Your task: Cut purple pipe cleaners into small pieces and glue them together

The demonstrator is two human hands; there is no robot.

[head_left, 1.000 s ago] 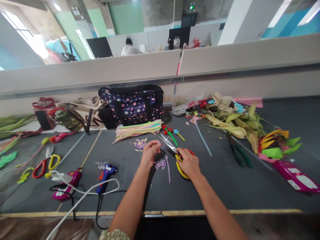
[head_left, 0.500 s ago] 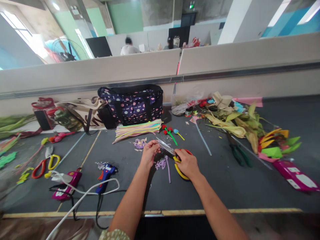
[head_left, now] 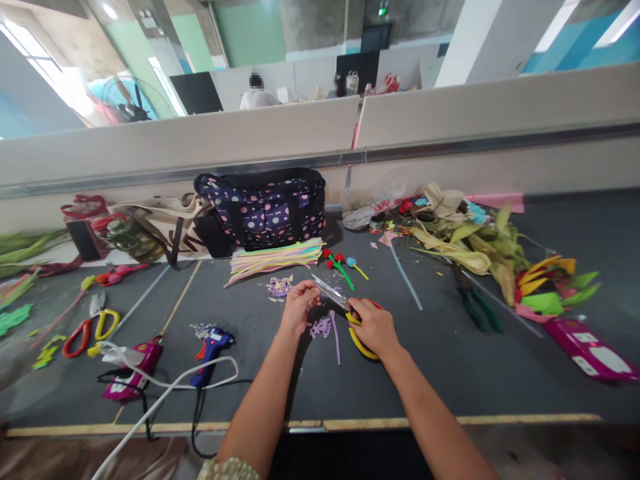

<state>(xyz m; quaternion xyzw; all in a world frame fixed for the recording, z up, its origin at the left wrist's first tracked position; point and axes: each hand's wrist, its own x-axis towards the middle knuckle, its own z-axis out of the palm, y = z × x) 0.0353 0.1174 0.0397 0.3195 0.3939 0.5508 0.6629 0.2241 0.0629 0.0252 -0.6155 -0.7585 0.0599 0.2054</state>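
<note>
My right hand (head_left: 373, 325) is wrapped round the yellow and red handles of a pair of scissors (head_left: 329, 291), whose blades point up and left. At the blade tips my left hand (head_left: 301, 307) is pinched closed; what it holds is too small to make out. Below the blades lie a heap of short purple pieces (head_left: 321, 327) and a purple strip (head_left: 337, 340). Another small heap of purple and cream pieces (head_left: 280, 287) lies left of the blades. Beyond my hands is a bundle of pastel fuzzy sticks (head_left: 275, 259), with red and blue pompom stems (head_left: 340, 267) beside it.
A blue glue gun (head_left: 211, 353) with cables, a magenta power strip (head_left: 134, 371) and other scissors (head_left: 95, 325) lie left. A patterned bag (head_left: 270, 210) stands behind. Green pliers (head_left: 475, 300), dried husks (head_left: 470, 247) and another magenta device (head_left: 590, 350) lie right. A person (head_left: 257, 99) sits beyond the partition.
</note>
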